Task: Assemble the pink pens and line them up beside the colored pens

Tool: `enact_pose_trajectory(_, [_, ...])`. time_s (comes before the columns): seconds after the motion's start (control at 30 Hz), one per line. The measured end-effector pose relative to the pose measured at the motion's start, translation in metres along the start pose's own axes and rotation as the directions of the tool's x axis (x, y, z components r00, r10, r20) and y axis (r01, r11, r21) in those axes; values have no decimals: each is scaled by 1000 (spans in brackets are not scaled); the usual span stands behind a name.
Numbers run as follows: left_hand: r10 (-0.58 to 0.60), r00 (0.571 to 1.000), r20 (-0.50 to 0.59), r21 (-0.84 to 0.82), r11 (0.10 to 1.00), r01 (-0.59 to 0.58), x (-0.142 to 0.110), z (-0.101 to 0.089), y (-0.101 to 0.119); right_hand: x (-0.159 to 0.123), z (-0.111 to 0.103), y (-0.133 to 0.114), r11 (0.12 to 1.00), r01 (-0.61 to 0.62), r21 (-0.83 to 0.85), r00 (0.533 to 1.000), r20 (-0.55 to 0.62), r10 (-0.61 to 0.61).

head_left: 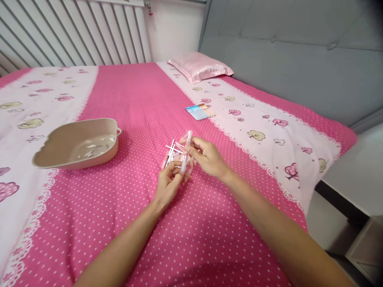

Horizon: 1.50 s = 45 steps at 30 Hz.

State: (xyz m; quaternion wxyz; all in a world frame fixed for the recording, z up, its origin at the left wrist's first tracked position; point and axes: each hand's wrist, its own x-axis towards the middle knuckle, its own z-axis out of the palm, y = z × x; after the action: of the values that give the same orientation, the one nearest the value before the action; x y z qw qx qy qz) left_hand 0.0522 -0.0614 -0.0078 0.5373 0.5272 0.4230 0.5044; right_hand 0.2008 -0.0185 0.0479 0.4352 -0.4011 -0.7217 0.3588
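Note:
Both hands meet over a pile of pen-like parts (171, 154), white sticks and pinkish clear pieces lying on the bed. My left hand (169, 180) is closed around the lower, pale end of a slim pen-like tube (189, 137). Around its upper part, below the clear tip, the fingers of my right hand (206, 156) are pinched. The tube stands tilted slightly to the right, and fingers cover its middle. Whether it is one piece or two parts joined, I cannot tell.
A beige basin (74, 163) with small white scraps (89, 153) inside stands to the left. Beyond my hands lies a row of blue-to-orange pens (200, 112). A pink pillow (200, 67) rests near the grey headboard (284, 52). The pink dotted bedspread (134, 239) has slight folds.

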Motion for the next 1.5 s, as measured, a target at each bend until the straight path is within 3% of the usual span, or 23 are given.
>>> enact_pose_trajectory(0.37, [-5,1000,-20,-61,998,4,0,1,2,1,4,10,974,-74,213,996,67,61])
enact_pose_trajectory(0.7, [-59,998,-21,-134,989,55,0,3,10,3,4,8,938,-172,301,981,141,135])
enact_pose_trajectory(1.0, [-68,997,30,-216,974,73,2,1,8,2,4,8,906,-225,359,969,182,168])
enact_pose_trajectory(1.5, [-73,989,126,-156,983,92,2,1,10,1,-4,-4,858,-316,405,941,250,228])
